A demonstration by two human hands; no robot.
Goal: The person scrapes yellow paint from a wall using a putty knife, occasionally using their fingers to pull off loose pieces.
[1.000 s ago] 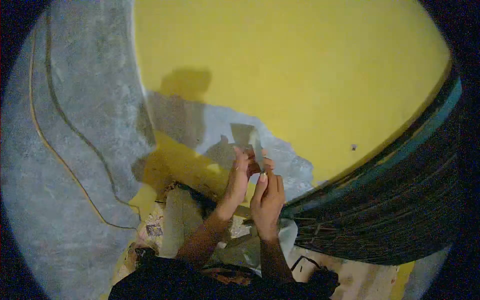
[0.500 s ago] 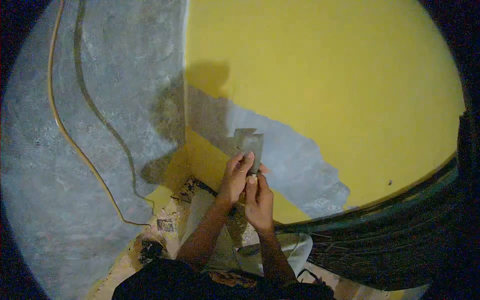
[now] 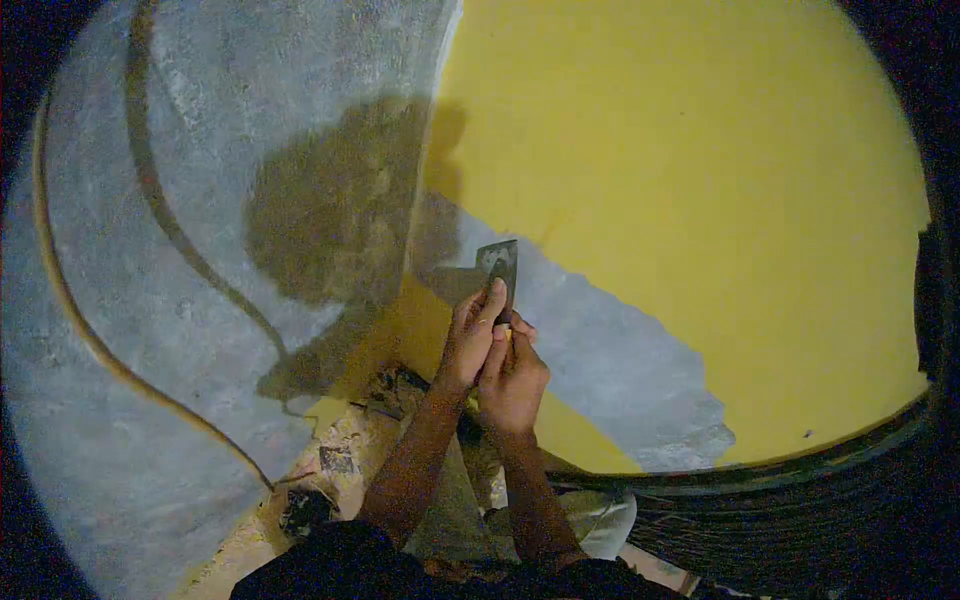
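Observation:
Both of my hands meet in front of the wall on a putty knife (image 3: 498, 258), its flat metal blade pointing up and away from me. My left hand (image 3: 468, 345) is closed round the lower blade, the thumb lying along its face. Close beside it, my right hand (image 3: 515, 390) is closed on the handle, where a small yellowish bit shows between the fingers. Behind the blade is a grey patch (image 3: 600, 340) running diagonally across the yellow wall (image 3: 680, 180). Most of the handle is hidden by my fingers.
A grey wall (image 3: 200, 400) meets the yellow one at a corner on the left. A brownish cable or hose (image 3: 75, 320) hangs there, casting a shadow. Dark ribbed material (image 3: 780, 520) curves along the lower right. A pale, splattered surface (image 3: 340, 440) lies below.
My view has shifted, so the wall corner sits farther right and the cable farther left. The blade has turned more edge-on in my hands. My head's shadow shows larger on the wall.

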